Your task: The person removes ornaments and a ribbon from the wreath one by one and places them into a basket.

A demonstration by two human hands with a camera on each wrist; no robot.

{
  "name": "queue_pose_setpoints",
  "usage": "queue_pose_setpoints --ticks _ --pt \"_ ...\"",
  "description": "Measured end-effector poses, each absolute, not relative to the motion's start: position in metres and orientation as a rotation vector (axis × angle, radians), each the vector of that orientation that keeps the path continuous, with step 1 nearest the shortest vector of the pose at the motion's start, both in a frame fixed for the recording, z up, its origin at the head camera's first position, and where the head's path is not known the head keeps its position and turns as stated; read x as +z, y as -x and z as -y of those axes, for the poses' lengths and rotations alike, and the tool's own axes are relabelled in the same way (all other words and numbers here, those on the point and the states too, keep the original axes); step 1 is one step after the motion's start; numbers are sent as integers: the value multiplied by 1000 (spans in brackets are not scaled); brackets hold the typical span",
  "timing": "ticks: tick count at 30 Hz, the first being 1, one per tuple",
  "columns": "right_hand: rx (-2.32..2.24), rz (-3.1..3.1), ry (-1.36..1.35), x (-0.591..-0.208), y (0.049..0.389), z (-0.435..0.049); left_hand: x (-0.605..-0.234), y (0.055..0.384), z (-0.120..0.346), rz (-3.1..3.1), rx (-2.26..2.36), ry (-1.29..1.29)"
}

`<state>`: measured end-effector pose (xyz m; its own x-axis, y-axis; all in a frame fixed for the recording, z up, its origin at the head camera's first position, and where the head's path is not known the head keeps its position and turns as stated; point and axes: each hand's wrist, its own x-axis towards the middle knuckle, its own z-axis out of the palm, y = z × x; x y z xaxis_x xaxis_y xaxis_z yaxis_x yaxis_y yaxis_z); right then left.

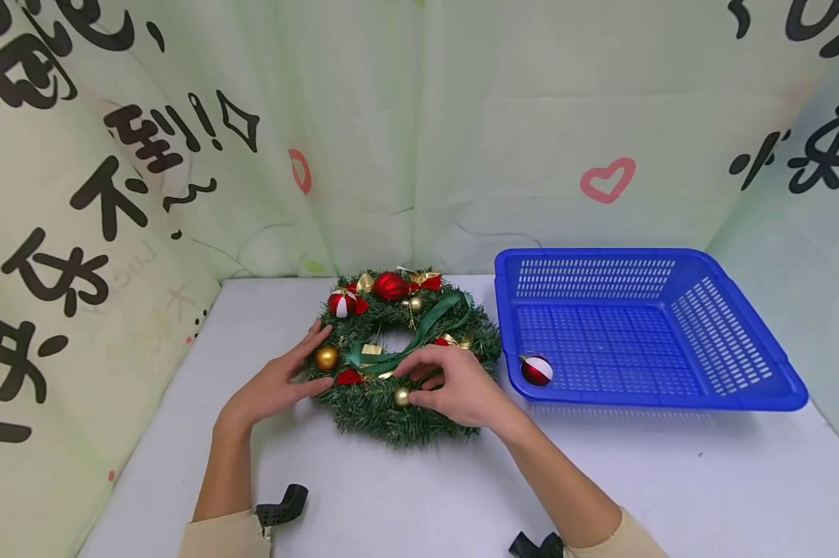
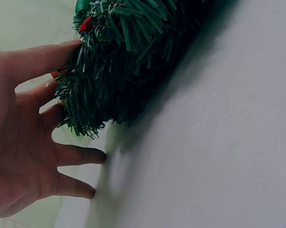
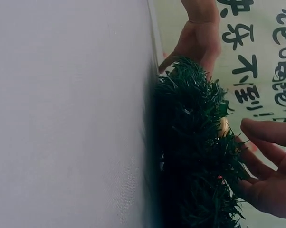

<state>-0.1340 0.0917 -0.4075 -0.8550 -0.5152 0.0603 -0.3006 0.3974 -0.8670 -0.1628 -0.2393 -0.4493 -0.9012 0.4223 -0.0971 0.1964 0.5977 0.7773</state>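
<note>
A green Christmas wreath [image 1: 398,422] with red, gold and red-and-white ornaments lies on the white table. At its left edge my left hand [image 1: 280,384] spreads its fingers; in the left wrist view the thumb and some fingers [image 2: 79,154] sit at the tinsel. My right hand [image 1: 454,384] hovers over the wreath's front part, fingers loosely bent and apart from the thumb. Its thumb tip is right at a small gold ball [image 1: 402,397]; the other fingertips are close to a dark green ribbon [image 1: 426,325] lying across the wreath. Nothing shows between thumb and fingers [image 3: 276,135].
To the right of the wreath stands a blue plastic basket [image 1: 671,403], its left wall close to the wreath. One red-and-white ball [image 1: 536,370] lies in its front left corner. A printed curtain [image 1: 461,155] hangs behind the table [image 1: 364,504].
</note>
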Motion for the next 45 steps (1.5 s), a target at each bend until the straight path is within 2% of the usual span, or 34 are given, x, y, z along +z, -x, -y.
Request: queue_pose_setpoints --ticks 45 --pt "-1290 -2508 689 -420 131 -80 -447 160 239 -2572 1191 -531"
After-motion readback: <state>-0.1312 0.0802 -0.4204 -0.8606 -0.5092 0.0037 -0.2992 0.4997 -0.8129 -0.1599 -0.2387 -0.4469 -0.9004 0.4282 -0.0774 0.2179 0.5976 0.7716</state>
